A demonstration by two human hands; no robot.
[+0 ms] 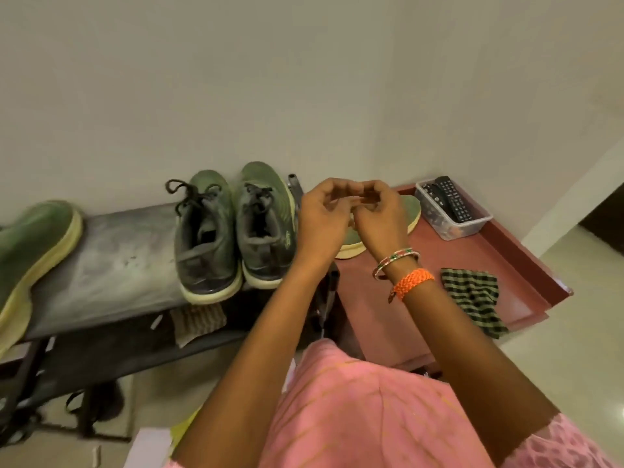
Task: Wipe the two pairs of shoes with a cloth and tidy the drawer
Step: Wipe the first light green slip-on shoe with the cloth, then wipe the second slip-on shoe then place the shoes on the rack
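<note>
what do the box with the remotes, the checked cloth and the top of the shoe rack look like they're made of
Clear rectangular box: looks like thin translucent plastic, since the remotes show through its walls.
Green-and-black checked cloth: woven fabric, probably cotton; it lies crumpled in soft folds, matte.
Grey shoe rack top: probably painted metal or laminate; flat, dull sheen, scuffed and dusty. Hard to tell which.

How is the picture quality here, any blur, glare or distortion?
Head view: dim, warm, greenish light; no glare. The hands are slightly motion-blurred, so what they pinch is unclear. Wide-angle bending stretches the shoe at the left edge; the remote reads soft.
</note>
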